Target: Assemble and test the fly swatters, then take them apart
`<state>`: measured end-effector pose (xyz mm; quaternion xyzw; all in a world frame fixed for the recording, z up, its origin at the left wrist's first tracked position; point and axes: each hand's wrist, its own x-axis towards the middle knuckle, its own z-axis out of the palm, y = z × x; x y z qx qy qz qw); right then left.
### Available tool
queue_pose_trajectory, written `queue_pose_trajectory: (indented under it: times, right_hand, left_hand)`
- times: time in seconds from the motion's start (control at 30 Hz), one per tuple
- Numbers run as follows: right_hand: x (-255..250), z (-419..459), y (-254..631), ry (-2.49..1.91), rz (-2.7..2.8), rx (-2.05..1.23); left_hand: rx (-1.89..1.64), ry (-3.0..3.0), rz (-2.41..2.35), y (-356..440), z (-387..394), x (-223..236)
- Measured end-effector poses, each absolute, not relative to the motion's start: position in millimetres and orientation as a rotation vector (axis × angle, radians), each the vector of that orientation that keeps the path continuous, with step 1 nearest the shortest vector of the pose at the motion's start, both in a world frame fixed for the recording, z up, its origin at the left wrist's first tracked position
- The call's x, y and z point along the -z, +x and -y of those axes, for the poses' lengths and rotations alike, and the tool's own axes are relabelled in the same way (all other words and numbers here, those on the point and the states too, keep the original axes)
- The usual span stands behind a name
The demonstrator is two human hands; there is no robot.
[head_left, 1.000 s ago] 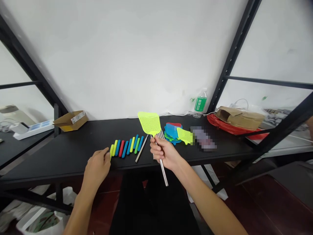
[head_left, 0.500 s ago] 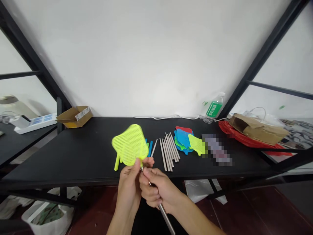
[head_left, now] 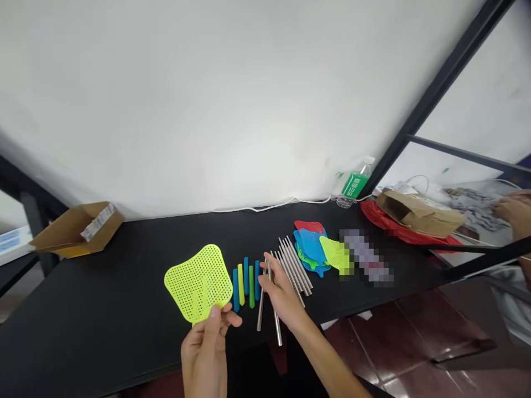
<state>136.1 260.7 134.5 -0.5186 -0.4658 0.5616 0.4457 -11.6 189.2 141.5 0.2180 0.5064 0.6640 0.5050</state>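
Note:
My left hand point(head_left: 207, 342) pinches a yellow-green fly swatter head point(head_left: 199, 284) at its lower edge, raised above the black tabletop. My right hand point(head_left: 284, 293) is around a metal rod point(head_left: 277, 326), which passes between thumb and fingers in a loose hold. Just left of that rod lies another metal rod point(head_left: 261, 309). Several blue, yellow and green handles point(head_left: 245, 276) are lined up between my hands. Right of my right hand, a row of metal rods point(head_left: 295, 265) lies beside a pile of red, blue, green and yellow swatter heads point(head_left: 312, 243).
A cardboard box point(head_left: 78, 226) stands at the back left of the black table point(head_left: 136, 309). At the back right are a plastic bottle point(head_left: 354, 185), a white cable point(head_left: 265, 209), and a brown paper package point(head_left: 418, 213) on red plastic. Another person's hand point(head_left: 514, 213) shows at far right.
The swatter head and the metal rod, together at my hands before, are now apart. My left hand moved left with the head; my right hand moved right with the rod. The view turned right.

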Motion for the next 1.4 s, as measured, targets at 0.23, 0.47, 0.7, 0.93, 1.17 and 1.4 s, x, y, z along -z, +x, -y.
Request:
queue_pose_trajectory:
  times: [0.23,0.47,0.7,0.93,1.17,1.4]
  right_hand:
    - [-139,-255,139,-1.28,1.26,-1.269]
    - [-137,-257,160,-1.193,1.266,-1.274]
    - [-135,-258,180,-1.135,1.337,-1.199]
    - [-132,-269,177,-1.104,1.318,-1.132]
    - [-156,-262,188,-0.943,1.155,-1.335]
    - [-154,-248,226,-0.9,1.116,-1.593]
  left_hand:
    - [-1.678,0.52,-1.327,8,-193,-133]
    - [-1.656,0.637,-1.489,38,-203,-133]
    - [-1.604,0.72,-1.669,67,-205,-128]
    - [-1.624,0.791,-1.738,102,-210,-118]
    - [-1.65,0.857,-1.676,99,-215,-126]
    - [-1.213,1.189,-1.57,100,-197,-154]
